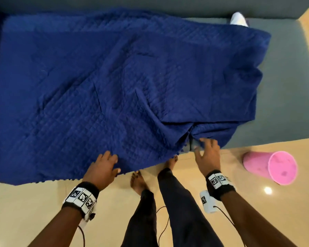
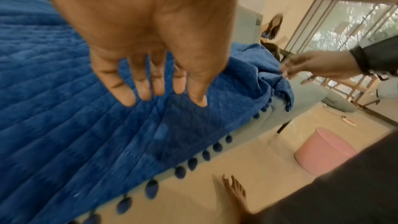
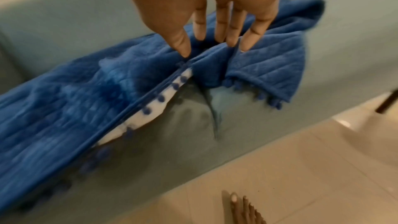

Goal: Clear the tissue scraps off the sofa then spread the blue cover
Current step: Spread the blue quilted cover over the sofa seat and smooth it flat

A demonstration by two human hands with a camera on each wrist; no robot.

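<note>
Now we are spreading the blue cover (image 1: 114, 82) over the sofa (image 1: 284, 104), left hand (image 1: 101, 168) flat on its front edge, right hand (image 1: 206, 154) open at the bunched fold, which next needs pulling toward the right end.

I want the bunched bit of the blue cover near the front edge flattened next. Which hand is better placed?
Right. The right hand has its fingertips at the bunched fold of the blue cover; the left hand lies open on an already flat stretch, farther away.
</note>
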